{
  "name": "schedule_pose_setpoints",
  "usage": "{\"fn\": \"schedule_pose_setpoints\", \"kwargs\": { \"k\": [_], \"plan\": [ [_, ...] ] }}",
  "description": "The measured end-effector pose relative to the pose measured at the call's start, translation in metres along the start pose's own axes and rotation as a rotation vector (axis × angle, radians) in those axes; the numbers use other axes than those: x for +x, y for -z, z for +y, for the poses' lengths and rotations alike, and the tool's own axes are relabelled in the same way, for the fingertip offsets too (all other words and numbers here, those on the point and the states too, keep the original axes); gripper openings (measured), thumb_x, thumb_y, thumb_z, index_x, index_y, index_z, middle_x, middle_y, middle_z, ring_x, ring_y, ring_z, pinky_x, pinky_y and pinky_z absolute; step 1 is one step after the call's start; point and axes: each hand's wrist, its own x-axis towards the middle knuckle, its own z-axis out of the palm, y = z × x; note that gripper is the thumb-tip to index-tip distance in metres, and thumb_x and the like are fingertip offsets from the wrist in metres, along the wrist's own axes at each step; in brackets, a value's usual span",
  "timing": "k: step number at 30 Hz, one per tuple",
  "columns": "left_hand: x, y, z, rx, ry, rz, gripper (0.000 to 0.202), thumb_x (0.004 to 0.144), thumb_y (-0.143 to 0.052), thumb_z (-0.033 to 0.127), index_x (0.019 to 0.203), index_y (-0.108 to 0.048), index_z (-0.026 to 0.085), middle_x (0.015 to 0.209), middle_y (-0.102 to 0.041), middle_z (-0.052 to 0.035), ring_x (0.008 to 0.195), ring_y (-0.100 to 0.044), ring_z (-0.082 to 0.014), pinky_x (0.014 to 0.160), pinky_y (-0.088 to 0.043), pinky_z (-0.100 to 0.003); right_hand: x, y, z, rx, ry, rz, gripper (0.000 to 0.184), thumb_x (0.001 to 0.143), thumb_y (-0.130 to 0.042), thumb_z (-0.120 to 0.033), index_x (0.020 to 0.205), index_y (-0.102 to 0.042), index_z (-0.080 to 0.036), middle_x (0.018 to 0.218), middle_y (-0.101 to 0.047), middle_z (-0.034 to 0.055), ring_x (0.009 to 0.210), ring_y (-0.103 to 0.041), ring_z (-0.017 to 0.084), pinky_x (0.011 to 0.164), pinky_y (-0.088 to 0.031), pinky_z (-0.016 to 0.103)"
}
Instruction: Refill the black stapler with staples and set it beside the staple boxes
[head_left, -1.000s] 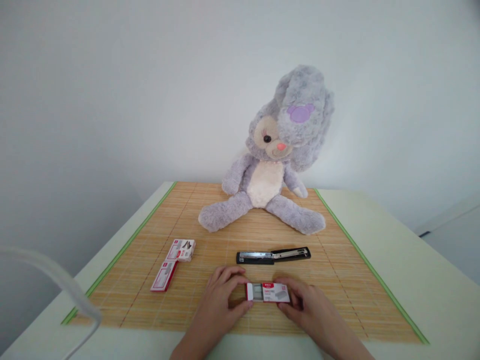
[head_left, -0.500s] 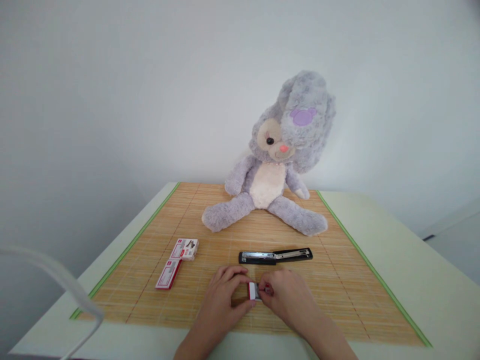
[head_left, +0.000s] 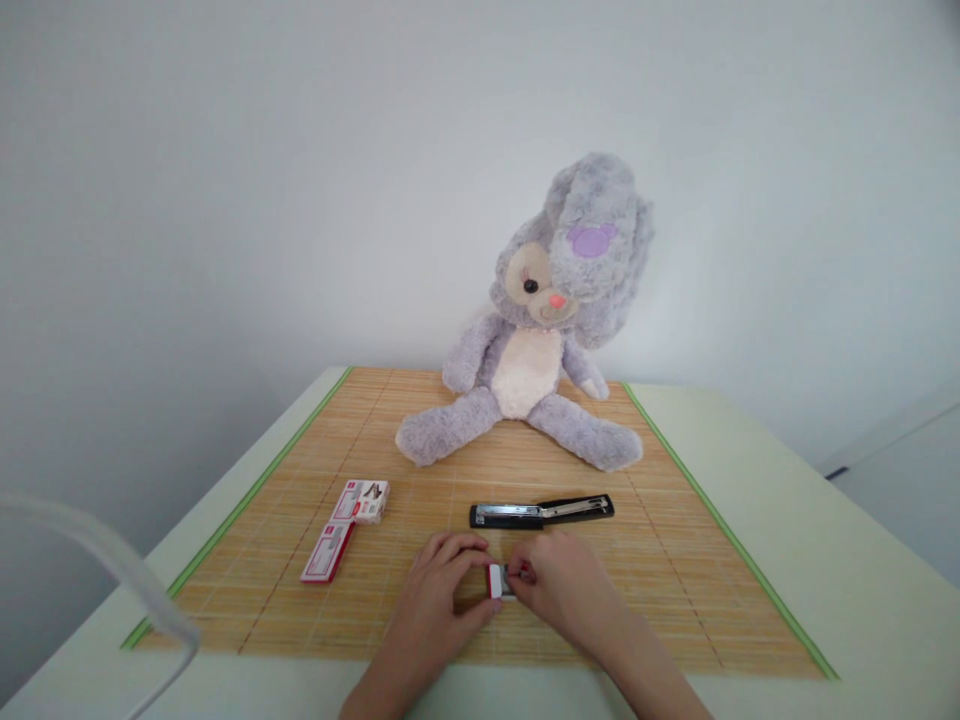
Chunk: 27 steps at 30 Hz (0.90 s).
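A small white-and-red staple box (head_left: 495,582) lies on the bamboo mat (head_left: 420,500), with grey staples partly showing at its right end. My left hand (head_left: 444,592) steadies the box's left end between thumb and index finger. At the other end, the fingers of my right hand (head_left: 559,580) are pinched together over the staples; what lies between the fingertips is hidden. Just beyond my hands rests a black stapler (head_left: 506,515), spread open with its metal rail showing.
Two more staple boxes lie to the left, a white one (head_left: 373,502) and a red-edged one (head_left: 328,552). A grey plush toy (head_left: 529,370) sits at the back against the wall. A white cable (head_left: 112,560) curves through the lower left.
The whole view has shifted slightly, so everything sits a little further left. Both hands stay at the staple box, with the right fingers still pinched at its right end.
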Motion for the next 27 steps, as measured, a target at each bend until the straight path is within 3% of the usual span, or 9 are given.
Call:
{"fn": "schedule_pose_setpoints", "kwargs": {
  "k": [7, 14, 21, 24, 27],
  "plan": [
    [0.001, -0.001, -0.002, -0.017, -0.009, 0.011, 0.032, 0.083, -0.081, 0.029, 0.114, -0.071, 0.030, 0.128, -0.067, -0.0043, 0.122, -0.057, -0.0266, 0.105, -0.046, -0.043, -0.003, -0.001, 0.002, 0.153, 0.056, 0.097, 0.015, 0.084, -0.062, -0.021, 0.080, -0.075, -0.024, 0.067, -0.069, -0.0016, 0.062, -0.058, 0.014, 0.060, -0.029, 0.027],
    [0.000, -0.001, -0.002, -0.020, 0.002, 0.000, 0.033, 0.082, -0.081, 0.028, 0.113, -0.070, 0.032, 0.126, -0.066, -0.0019, 0.120, -0.057, -0.0255, 0.104, -0.046, -0.042, -0.024, -0.018, 0.033, 0.389, -0.016, 0.141, 0.009, 0.087, -0.062, -0.023, 0.083, -0.070, -0.021, 0.061, -0.054, -0.0050, 0.057, -0.051, 0.012, 0.057, -0.033, 0.023],
    [-0.001, -0.001, -0.003, -0.027, 0.009, -0.004, 0.031, 0.083, -0.079, 0.029, 0.113, -0.070, 0.031, 0.120, -0.066, -0.0031, 0.116, -0.057, -0.0255, 0.103, -0.046, -0.041, -0.034, -0.027, 0.055, 0.443, -0.041, 0.139, 0.012, 0.092, -0.062, -0.030, 0.090, -0.070, -0.021, 0.061, -0.051, -0.0058, 0.057, -0.050, 0.012, 0.057, -0.035, 0.024],
    [-0.002, -0.002, -0.003, -0.021, 0.023, -0.001, 0.032, 0.083, -0.079, 0.031, 0.114, -0.070, 0.031, 0.120, -0.065, -0.0039, 0.117, -0.056, -0.0261, 0.102, -0.046, -0.041, -0.037, -0.023, 0.064, 0.444, -0.059, 0.155, 0.018, 0.092, -0.063, -0.035, 0.102, -0.070, -0.021, 0.064, -0.051, -0.0061, 0.058, -0.051, 0.012, 0.058, -0.037, 0.024],
    [-0.002, -0.002, -0.004, -0.008, 0.040, -0.016, 0.037, 0.083, -0.079, 0.033, 0.119, -0.069, 0.033, 0.115, -0.066, -0.0034, 0.113, -0.057, -0.0261, 0.099, -0.045, -0.041, -0.040, -0.018, 0.073, 0.429, -0.066, 0.109, 0.040, 0.087, -0.071, -0.035, 0.125, -0.067, -0.022, 0.068, -0.056, -0.0061, 0.061, -0.055, 0.013, 0.060, -0.038, 0.024]
  ]
}}
